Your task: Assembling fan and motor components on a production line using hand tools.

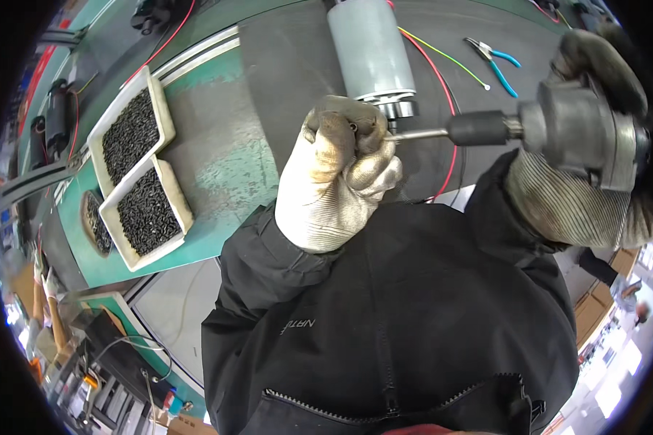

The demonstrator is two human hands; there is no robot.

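Note:
Both my hands wear whitish knit gloves with dark-stained fingers. My left hand [337, 170] is closed just below the end of a grey cylindrical motor [370, 51]. A tiny dark round end [353, 127] peeks out between its thumb and fingers; the rest of that piece is hidden. At the right, my right hand [569, 196] grips a grey and black power screwdriver [577, 134], held sideways. Its long metal bit [421, 135] points left, and the tip reaches the fingers of my left hand beside the motor's shaft end. Whether the tip touches anything is hidden.
Two white trays [165, 119] of small black screw-like parts stand at the left, beside a round dish [88, 221]. Blue-handled pliers [495, 61] lie beyond the screwdriver. Red and yellow-green wires [446, 58] trail by the motor. Another person's gloved hands [45, 279] show at far left.

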